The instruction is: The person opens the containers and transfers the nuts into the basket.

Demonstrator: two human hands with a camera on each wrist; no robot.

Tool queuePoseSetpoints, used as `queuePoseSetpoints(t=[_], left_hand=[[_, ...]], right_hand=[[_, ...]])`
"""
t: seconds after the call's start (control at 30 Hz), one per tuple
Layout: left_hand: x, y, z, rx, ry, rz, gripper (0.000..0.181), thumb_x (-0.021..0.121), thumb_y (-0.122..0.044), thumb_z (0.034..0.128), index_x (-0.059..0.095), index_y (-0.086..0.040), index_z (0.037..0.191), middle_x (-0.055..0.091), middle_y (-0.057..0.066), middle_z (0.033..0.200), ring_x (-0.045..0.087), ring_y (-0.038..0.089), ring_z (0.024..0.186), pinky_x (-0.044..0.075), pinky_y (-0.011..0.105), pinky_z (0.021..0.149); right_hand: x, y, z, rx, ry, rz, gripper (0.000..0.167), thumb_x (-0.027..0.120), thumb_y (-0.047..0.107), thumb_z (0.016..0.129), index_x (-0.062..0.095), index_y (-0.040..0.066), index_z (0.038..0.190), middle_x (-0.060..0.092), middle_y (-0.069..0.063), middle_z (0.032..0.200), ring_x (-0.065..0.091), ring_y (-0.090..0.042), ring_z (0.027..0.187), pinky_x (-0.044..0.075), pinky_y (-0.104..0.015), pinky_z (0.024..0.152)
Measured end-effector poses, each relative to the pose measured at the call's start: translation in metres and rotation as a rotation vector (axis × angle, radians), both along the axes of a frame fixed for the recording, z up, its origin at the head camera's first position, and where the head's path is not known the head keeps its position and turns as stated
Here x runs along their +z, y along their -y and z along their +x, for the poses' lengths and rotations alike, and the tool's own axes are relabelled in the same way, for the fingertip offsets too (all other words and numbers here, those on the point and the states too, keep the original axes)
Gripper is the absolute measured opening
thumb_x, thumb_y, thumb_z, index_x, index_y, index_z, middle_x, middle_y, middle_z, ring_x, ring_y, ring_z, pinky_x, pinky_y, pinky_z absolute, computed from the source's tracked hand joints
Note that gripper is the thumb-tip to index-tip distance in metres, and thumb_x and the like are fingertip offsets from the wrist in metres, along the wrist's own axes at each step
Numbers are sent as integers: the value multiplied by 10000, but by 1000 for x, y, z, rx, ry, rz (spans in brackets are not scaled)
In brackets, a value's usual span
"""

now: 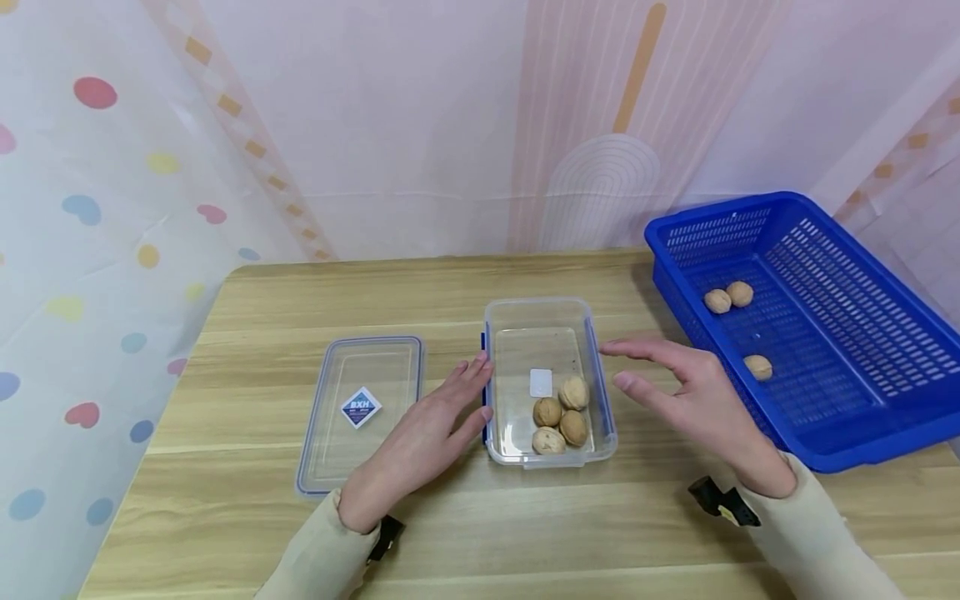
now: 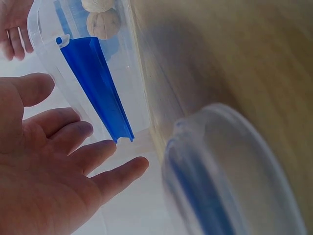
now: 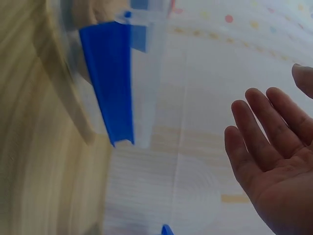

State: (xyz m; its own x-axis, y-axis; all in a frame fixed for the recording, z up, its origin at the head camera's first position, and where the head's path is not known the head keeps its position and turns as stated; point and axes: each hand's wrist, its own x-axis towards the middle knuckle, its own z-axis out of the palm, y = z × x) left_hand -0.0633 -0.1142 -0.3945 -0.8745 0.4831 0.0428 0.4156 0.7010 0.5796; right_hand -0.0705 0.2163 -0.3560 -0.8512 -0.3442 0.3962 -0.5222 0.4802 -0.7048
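A clear plastic food container [image 1: 536,303] stands uncovered in the middle of the table, with several walnuts [image 1: 573,427] in its near right part. My left hand [image 1: 423,442] is at the container's left side, its fingers extended and fingertips by the rim. The left wrist view has these fingers relaxed beside a blue side latch [image 2: 95,88] that hangs down; whether they touch the wall is hard to tell. To the right of the container, my right hand [image 1: 697,400] holds nothing, fingers loosely straight. Another lowered blue latch [image 3: 110,83] appears in the right wrist view, apart from that hand.
The container's clear lid [image 1: 330,450], blue-edged and bearing a diamond label, lies flat on the table to the left, partly under my left forearm's reach. A blue mesh basket [image 1: 675,292] at the right has 3 walnuts [image 1: 740,293] in it. A patterned curtain hangs behind the wooden table [image 1: 525,533].
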Motion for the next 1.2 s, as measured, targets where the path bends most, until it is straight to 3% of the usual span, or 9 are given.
queuePoseSetpoints(t=[0.2, 0.3, 0.4, 0.77, 1.2], left_hand=[[0, 0, 0, -1, 4, 2, 582, 557, -291, 1081, 391, -40, 1578, 286, 54, 1674, 297, 346, 1527, 285, 558, 1220], [1, 0, -1, -3, 8, 5, 581, 559, -287, 1079, 394, -32, 1575, 285, 54, 1674, 296, 348, 1527, 284, 555, 1222], [1, 0, -1, -4, 8, 4, 581, 558, -286, 1080, 392, -31, 1575, 283, 57, 1674, 297, 352, 1526, 282, 555, 1222], [0, 0, -1, 0, 12, -1, 587, 562, -295, 1079, 389, -40, 1579, 286, 58, 1675, 295, 348, 1528, 281, 558, 1222], [0, -1, -1, 5, 27, -17, 589, 559, -309, 1081, 389, -54, 1584, 268, 37, 1681, 293, 335, 1531, 285, 556, 1222]], right_hand=[[-11, 10, -7, 62, -17, 82, 351, 797, 154, 914, 754, 172, 1261, 744, 47, 1237, 679, -204, 1179, 522, -324, 1017], [-15, 15, -10, 110, -23, 115, 367, 809, 184, 904, 747, 149, 1264, 745, 16, 1242, 682, -247, 1180, 541, -458, 1001], [-17, 19, -13, 147, -34, 160, 396, 825, 203, 888, 741, 121, 1266, 740, -19, 1254, 680, -275, 1189, 540, -510, 1010], [-20, 32, -29, 301, -18, 309, 496, 822, 295, 904, 694, 69, 1327, 709, -66, 1310, 672, -251, 1206, 557, -450, 1010], [-22, 42, -43, 401, 28, 467, 495, 801, 327, 925, 691, 70, 1333, 682, -106, 1351, 645, -272, 1250, 545, -452, 1030]])
